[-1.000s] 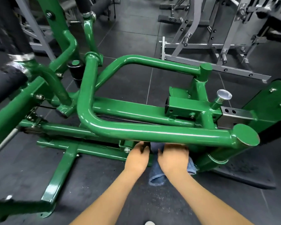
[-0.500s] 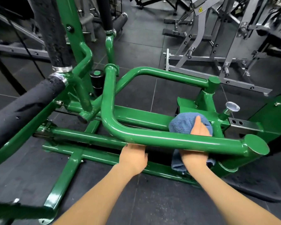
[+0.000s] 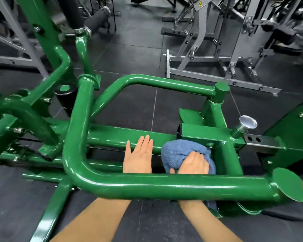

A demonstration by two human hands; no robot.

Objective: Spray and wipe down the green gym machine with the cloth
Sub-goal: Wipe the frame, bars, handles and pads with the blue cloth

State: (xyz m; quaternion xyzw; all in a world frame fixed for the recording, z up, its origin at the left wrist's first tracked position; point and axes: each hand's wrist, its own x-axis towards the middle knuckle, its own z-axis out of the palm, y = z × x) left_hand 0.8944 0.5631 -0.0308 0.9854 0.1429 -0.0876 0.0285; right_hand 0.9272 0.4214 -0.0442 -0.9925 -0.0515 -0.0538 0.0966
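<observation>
Blue cloth (image 3: 178, 151) bunched under curled right hand (image 3: 193, 163) fingers, pressed beside green machine (image 3: 164, 186) upright. Left hand (image 3: 138, 156) flat, 4 fingers straight, close together, on inner beam.

Dark rubber floor tiles (image 3: 138, 55) run across the room, pale seams between them. At one to two o'clock stands a grey steel gym frame (image 3: 215, 49) with a bolted base rail. At eleven o'clock lies a black foam roller pad (image 3: 98, 17), beside another grey frame (image 3: 16, 41) at ten.

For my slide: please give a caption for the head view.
Right hand presses blue cloth on green machine.
</observation>
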